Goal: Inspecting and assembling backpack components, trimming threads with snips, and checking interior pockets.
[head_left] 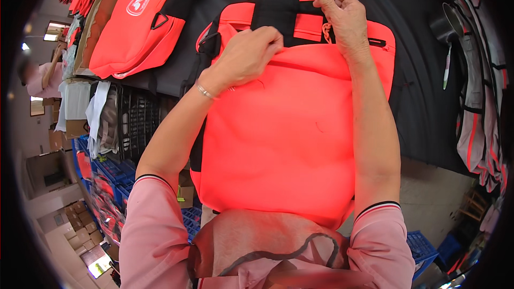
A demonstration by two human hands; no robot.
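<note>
A bright orange-red bag [284,144] with black straps and trim lies before me, its lower end against my body. My left hand [249,56] is closed over the upper edge of its front panel, fingers curled in, fingertips hidden. Higher and to the right, my right hand [345,18] is raised over the bag's top, thumb and forefinger pinched together. Whatever sits in that pinch is too small to make out. Beside the right wrist hangs a short orange twisted cord [326,32]. Loose dark threads [319,127] show on the panel.
Another orange-red bag [140,27] with a white emblem lies at the upper left on the black table cover [428,112]. Below it stands a black basket [139,120], with blue crates [115,174] nearer. Grey and orange strapped pieces [476,101] hang over the right edge.
</note>
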